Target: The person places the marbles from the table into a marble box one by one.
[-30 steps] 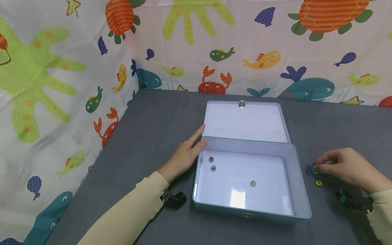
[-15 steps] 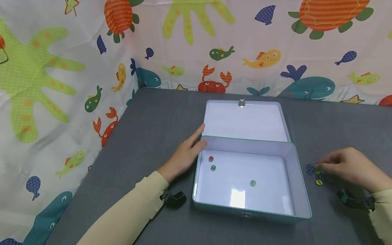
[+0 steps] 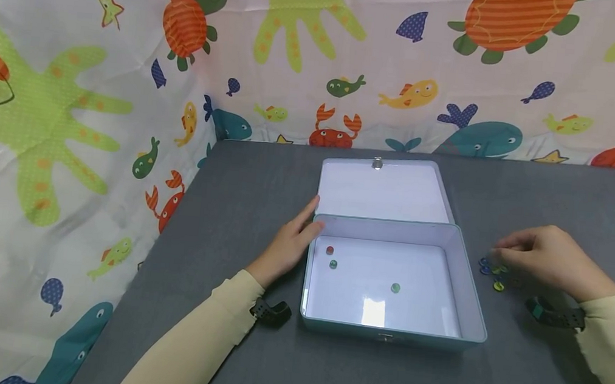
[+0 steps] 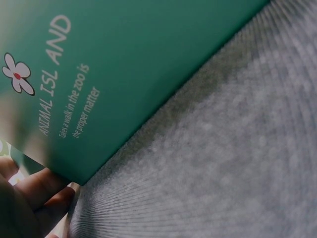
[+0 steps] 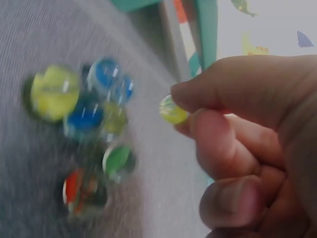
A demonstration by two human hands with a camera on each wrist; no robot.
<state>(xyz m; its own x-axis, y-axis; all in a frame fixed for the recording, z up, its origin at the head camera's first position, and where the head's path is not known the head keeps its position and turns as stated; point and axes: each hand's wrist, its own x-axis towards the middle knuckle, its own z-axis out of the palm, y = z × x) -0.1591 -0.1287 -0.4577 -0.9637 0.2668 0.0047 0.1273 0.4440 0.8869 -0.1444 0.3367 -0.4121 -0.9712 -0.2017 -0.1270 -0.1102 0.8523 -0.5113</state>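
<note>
Between thumb and fingertips my right hand [image 3: 548, 259] pinches a clear marble with yellow in it [image 5: 173, 109], just above the table. Close below it on the grey cloth sits a cluster of marbles: a large yellow one [image 5: 54, 92], several blue ones [image 5: 84, 116], a green one [image 5: 119, 159] and an orange-red one [image 5: 83, 192]. To the left stands an open tin box [image 3: 427, 269], teal outside and white inside. My left hand [image 3: 287, 245] grips its back left corner, thumb over the rim. Inside lie a red marble [image 3: 330, 250] and two green marbles [image 3: 333, 264].
The box's lid [image 3: 387, 190] lies folded back behind it, its clasp [image 3: 378, 163] at the far edge. A sea-animal curtain [image 3: 289, 26] hangs behind and to the left of the grey table [image 3: 368, 380]. Dark bands [image 3: 272, 313] circle both wrists.
My right hand has lifted slightly from the marble cluster, so more marbles show under it. My left hand and the marbles in the box have kept their places.
</note>
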